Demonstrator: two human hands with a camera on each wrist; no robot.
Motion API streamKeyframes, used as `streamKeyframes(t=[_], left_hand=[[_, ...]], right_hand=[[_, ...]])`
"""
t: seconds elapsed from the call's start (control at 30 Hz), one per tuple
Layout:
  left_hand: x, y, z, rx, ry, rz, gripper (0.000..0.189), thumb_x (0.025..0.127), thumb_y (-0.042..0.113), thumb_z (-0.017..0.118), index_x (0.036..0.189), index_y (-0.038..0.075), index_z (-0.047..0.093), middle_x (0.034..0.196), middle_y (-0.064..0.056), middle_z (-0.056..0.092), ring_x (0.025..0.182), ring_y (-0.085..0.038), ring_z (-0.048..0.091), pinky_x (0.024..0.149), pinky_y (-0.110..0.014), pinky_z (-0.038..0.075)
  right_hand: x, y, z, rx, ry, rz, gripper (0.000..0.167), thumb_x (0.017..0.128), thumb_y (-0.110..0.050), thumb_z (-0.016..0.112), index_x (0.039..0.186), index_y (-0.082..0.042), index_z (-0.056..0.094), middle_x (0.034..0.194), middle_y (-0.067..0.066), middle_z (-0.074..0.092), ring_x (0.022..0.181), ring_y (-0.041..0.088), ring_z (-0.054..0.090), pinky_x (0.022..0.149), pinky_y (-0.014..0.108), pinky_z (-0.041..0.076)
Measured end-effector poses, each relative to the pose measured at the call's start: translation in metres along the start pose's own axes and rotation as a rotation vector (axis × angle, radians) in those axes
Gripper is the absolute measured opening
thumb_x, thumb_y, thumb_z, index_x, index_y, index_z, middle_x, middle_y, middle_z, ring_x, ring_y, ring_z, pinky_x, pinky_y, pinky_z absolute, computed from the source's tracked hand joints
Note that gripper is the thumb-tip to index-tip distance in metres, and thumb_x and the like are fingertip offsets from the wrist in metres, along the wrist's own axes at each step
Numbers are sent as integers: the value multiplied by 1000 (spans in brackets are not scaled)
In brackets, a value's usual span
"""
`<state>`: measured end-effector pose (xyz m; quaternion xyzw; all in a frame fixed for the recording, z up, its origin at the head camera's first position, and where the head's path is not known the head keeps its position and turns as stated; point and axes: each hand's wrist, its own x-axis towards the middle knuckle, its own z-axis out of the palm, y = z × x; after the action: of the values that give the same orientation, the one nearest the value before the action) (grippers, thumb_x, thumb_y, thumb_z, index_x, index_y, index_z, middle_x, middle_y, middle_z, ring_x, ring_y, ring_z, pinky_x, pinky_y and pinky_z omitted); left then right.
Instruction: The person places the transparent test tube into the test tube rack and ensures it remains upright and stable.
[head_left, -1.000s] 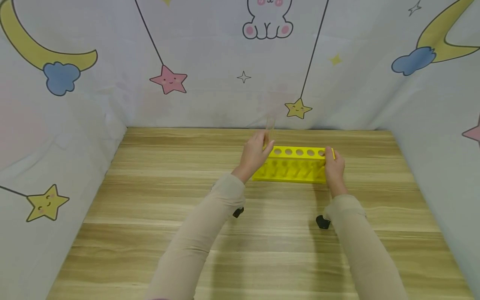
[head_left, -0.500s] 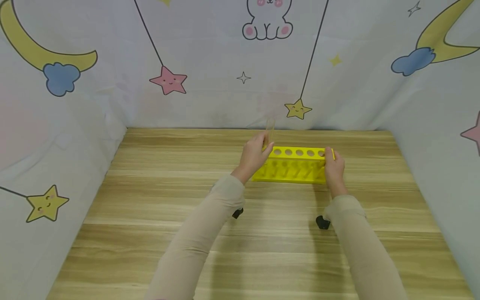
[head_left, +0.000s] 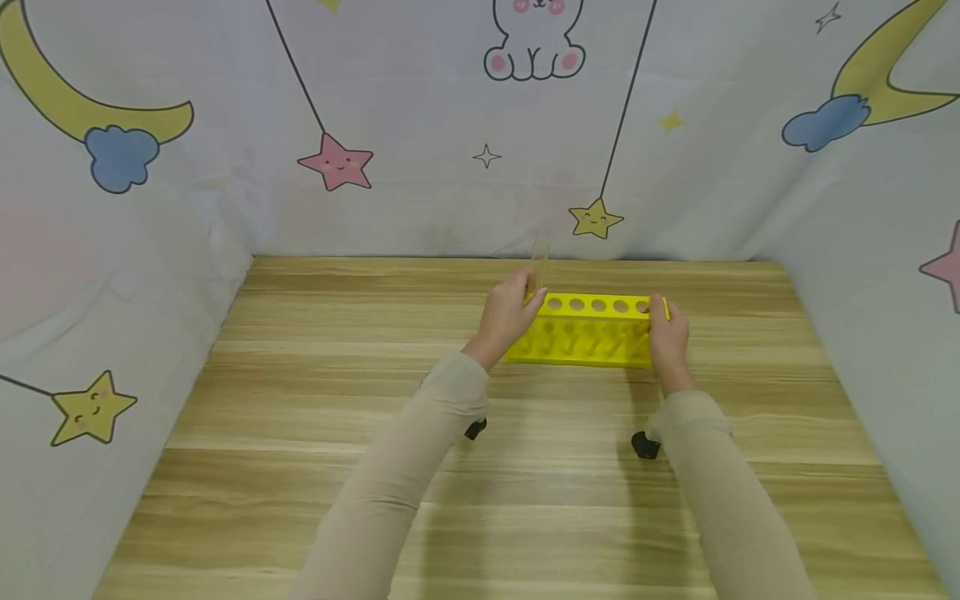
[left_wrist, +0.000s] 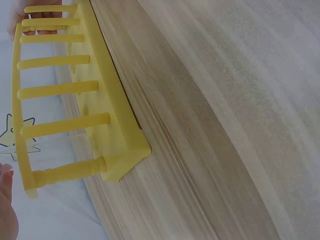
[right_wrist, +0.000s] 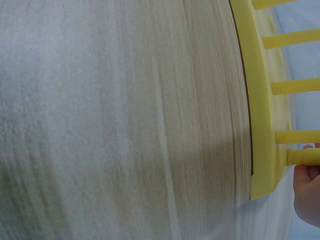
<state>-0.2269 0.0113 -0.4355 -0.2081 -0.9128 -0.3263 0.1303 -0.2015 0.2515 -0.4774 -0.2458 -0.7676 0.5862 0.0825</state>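
A yellow test tube rack (head_left: 577, 342) stands on the wooden table, with a row of holes along its top bar and several pegs below. My left hand (head_left: 510, 307) is at the rack's left end and pinches a clear test tube (head_left: 541, 258), which rises above the fingers. How far the tube goes into the rack is hidden by the hand. In the left wrist view, only part of the left thumb (left_wrist: 7, 210) shows beside the top bar. My right hand (head_left: 669, 333) grips the rack's right end; the right wrist view shows its fingers (right_wrist: 306, 192) around the end post.
A wood-grain table (head_left: 322, 350) spreads around the rack. White printed curtains (head_left: 420, 192) stand behind and on both sides. Black wrist fittings (head_left: 646, 444) hang under both sleeves.
Both hands and the rack stay in place. The clear tube's top sits very slightly lower in the head view now.
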Motion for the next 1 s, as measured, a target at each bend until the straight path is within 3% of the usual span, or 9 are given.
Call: streamKeyframes(t=[1.0], left_hand=[[-1,-3,3,2,-12,-28,23,88,25,53,78,8,41,64,-1,36,55,-12,33,50,-18,25]], right_hand=[[-1,-1,0,8,-13,13,32,90,-47,37,77,-20,48,75,-3,39,68,8,36,63,21,33]])
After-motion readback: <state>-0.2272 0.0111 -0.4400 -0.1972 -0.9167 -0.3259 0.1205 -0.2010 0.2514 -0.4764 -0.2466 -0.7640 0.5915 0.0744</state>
